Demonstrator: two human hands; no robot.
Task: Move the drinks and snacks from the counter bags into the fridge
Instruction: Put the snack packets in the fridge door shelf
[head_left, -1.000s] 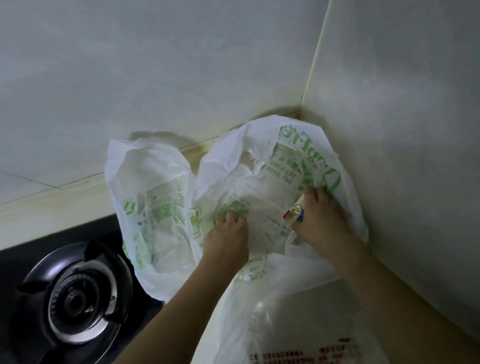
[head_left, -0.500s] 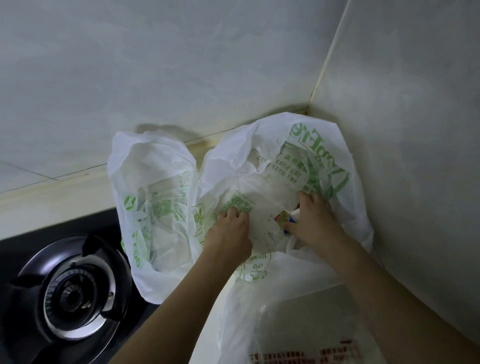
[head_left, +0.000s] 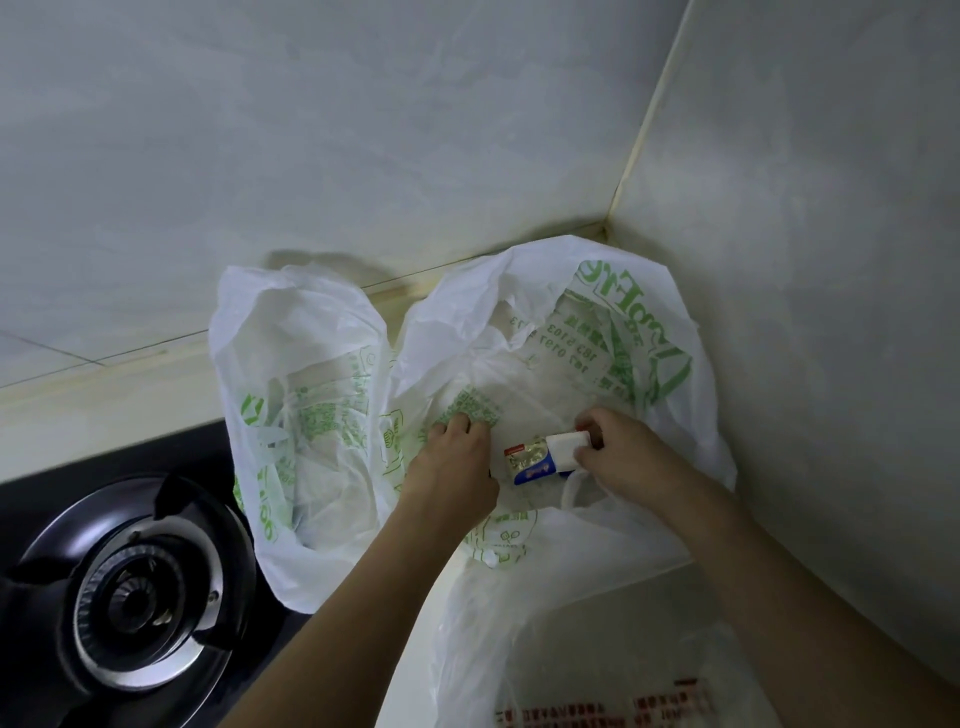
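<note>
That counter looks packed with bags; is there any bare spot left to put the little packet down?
Hardly. A pale strip of counter lies bare between the wall and the gas stove, left of the left bag. The corner is crowded: the green-printed bag, where the right hand holds the packet, and the red-printed bag in front fill it.

Dimly and evenly lit, greenish cast; soft shadow on the far wall (head_left: 363, 156) behind the left bag (head_left: 291, 364). Slightly soft, bowed toward edges.

Both hands' fingers (head_left: 589, 457) curled, forearms outstretched
</note>
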